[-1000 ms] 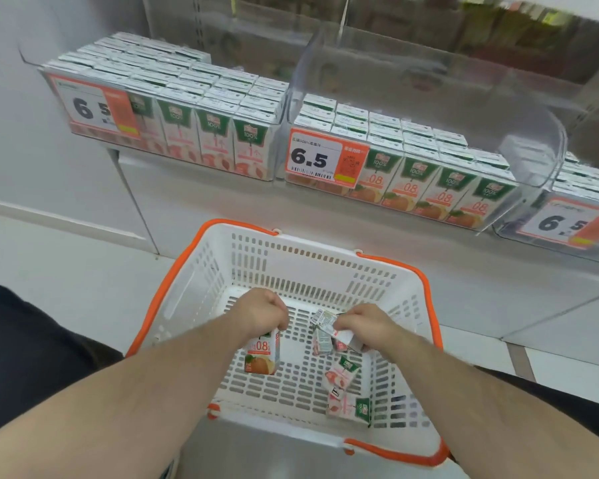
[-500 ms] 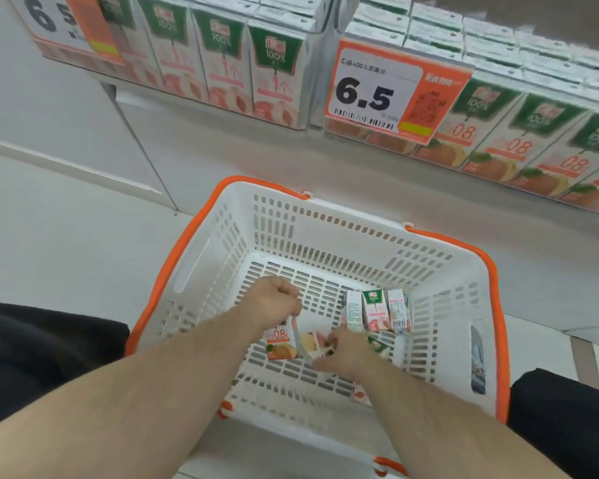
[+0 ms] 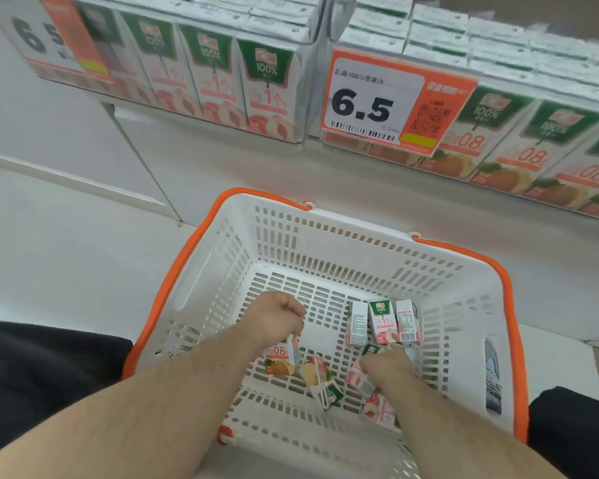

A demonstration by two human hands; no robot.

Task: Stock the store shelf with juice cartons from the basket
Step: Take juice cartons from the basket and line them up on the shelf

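Observation:
A white basket with an orange rim (image 3: 201,243) sits on the floor below the shelf. My left hand (image 3: 274,319) grips an orange "08" juice carton (image 3: 280,359) upright above the basket floor. My right hand (image 3: 384,366) is curled over a pink peach carton (image 3: 358,376) lying on the basket floor. Three small cartons (image 3: 381,321) stand upright together behind my right hand. Another carton (image 3: 320,382) lies tilted between my hands, and a pink one (image 3: 376,411) lies under my right forearm.
The shelf above holds rows of large pink "1" cartons (image 3: 267,91) on the left and orange "08" cartons (image 3: 519,146) on the right, with a 6.5 price tag (image 3: 370,102) between. Pale floor (image 3: 66,257) lies left of the basket. Dark trouser legs flank it.
The view tilted down and closer to the basket. My right hand let go of one carton and moved right onto a pink carton. My left hand keeps its orange carton.

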